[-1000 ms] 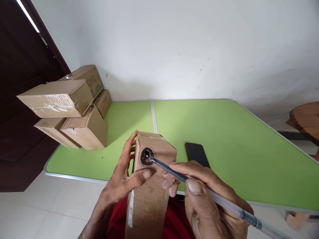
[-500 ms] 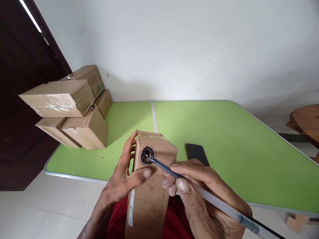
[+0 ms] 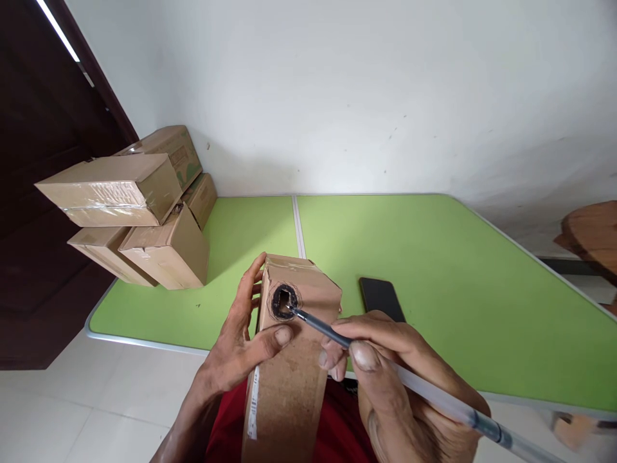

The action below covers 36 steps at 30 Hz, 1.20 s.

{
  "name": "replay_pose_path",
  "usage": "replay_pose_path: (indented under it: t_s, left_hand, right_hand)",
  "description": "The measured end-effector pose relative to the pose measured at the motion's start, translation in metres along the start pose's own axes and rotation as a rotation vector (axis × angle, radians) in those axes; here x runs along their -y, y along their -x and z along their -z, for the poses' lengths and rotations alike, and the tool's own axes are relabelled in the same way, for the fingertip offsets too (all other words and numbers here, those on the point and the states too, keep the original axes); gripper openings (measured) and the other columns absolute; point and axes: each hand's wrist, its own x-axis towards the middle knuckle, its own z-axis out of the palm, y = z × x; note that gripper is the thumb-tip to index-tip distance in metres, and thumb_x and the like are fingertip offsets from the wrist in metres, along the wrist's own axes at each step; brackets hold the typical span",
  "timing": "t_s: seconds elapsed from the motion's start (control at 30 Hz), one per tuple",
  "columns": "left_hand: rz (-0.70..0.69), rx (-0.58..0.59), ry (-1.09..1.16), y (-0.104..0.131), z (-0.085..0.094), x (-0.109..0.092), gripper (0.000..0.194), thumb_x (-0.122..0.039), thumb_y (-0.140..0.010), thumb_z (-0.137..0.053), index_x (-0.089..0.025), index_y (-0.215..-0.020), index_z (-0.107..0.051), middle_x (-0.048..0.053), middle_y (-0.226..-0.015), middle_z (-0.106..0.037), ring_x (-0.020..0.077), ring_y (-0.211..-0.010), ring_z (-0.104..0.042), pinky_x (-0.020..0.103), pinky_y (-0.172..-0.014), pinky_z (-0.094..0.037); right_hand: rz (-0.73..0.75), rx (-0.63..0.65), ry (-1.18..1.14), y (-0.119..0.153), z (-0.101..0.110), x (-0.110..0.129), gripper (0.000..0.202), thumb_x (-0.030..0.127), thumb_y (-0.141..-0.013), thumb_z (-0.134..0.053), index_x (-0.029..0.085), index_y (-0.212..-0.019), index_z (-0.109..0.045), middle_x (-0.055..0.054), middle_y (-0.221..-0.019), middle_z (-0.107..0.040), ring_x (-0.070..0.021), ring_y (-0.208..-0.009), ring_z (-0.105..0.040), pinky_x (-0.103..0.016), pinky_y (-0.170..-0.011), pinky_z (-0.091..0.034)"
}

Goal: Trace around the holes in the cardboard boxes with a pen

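A long brown cardboard box [image 3: 289,379] stands tilted in front of me, with a small square hole inside a black inked ring [image 3: 285,301] near its top. My left hand [image 3: 241,347] grips its left side, the thumb pressed on the front face and the other fingers behind. Between the thumb and fingers of my right hand [image 3: 405,373] is a pen [image 3: 321,326] with a dark grip and clear barrel. Its tip is at the lower right of the black ring. Some curled fingers of my right hand are close to the box's right side.
Several cardboard boxes [image 3: 164,247] are stacked at the left end of the green table [image 3: 385,238]. A black phone [image 3: 380,299] lies right of the held box. A wooden stool [image 3: 592,238] is at the far right.
The pen tip has moved slightly right and down, from the hole's edge to the ring's lower right. My right hand has shifted slightly right. My left hand has hardly moved.
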Motion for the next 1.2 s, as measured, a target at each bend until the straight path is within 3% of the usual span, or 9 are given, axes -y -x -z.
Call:
replay_pose_path:
  t_s: [0.33, 0.6, 1.2]
  left_hand:
    - [0.020, -0.007, -0.005, 0.0001, -0.0003, -0.0018, 0.104, -0.060, -0.092, -0.081, -0.038, -0.177, -0.026, 0.007, -0.178, -0.042, 0.0426, -0.167, -0.032, 0.060, -0.136, -0.028]
    - [0.012, 0.010, 0.023, -0.0007, 0.0003, 0.0018, 0.103, -0.056, -0.093, -0.081, -0.039, -0.177, -0.024, 0.007, -0.180, -0.039, 0.0423, -0.167, -0.031, 0.058, -0.135, -0.030]
    - [0.007, 0.011, 0.014, -0.0008, 0.0005, 0.0009, 0.103, -0.057, -0.093, -0.081, -0.038, -0.177, -0.024, 0.007, -0.180, -0.039, 0.0429, -0.167, -0.031, 0.058, -0.136, -0.028]
  right_hand:
    - [-0.002, 0.027, -0.004, -0.0013, -0.0009, 0.0039, 0.024, 0.013, -0.105, -0.065, 0.024, -0.120, -0.080, -0.001, -0.087, -0.077, -0.0142, -0.073, -0.072, -0.028, -0.065, -0.059]
    - [0.013, 0.067, 0.022, -0.0014, -0.0010, 0.0042, 0.027, 0.012, -0.101, -0.066, 0.024, -0.119, -0.082, -0.003, -0.083, -0.075, -0.0183, -0.074, -0.074, -0.030, -0.062, -0.060]
    - [0.005, 0.075, -0.017, -0.0024, -0.0015, 0.0062, 0.023, 0.012, -0.100, -0.067, 0.024, -0.114, -0.081, -0.002, -0.083, -0.077, -0.0161, -0.067, -0.071, -0.028, -0.056, -0.057]
